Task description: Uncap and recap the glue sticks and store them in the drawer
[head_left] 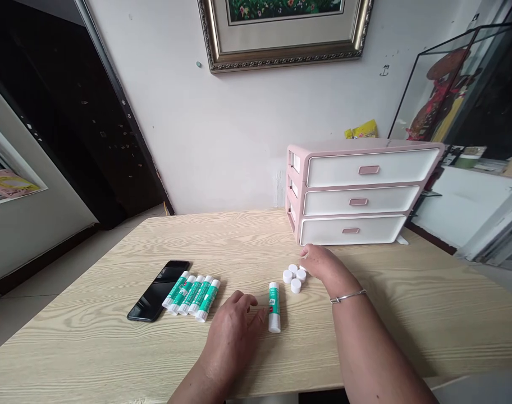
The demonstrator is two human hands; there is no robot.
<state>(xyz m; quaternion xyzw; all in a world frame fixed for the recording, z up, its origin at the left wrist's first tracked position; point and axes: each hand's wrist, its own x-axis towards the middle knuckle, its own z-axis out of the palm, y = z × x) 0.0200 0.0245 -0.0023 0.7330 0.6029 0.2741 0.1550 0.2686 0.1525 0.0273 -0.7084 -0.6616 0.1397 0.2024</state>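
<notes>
A green-and-white glue stick (273, 306) lies on the table, pointing away from me. Just left of it rests my left hand (234, 325), empty, with thumb and fingers apart and the thumb near the stick. My right hand (319, 262) is at the far edge of a cluster of small white caps (296, 285), its fingers bent down over a white cap (302, 269) that is partly covered by them. Further left, several more glue sticks (201, 295) lie side by side in a slanted row.
A black phone (155, 297) lies beside the row, touching or nearly touching it. At the back right stands a pink-and-white drawer unit (357, 202) with a yellow packet (362, 130) showing behind its top. The wooden table (91, 342) meets the wall at the back.
</notes>
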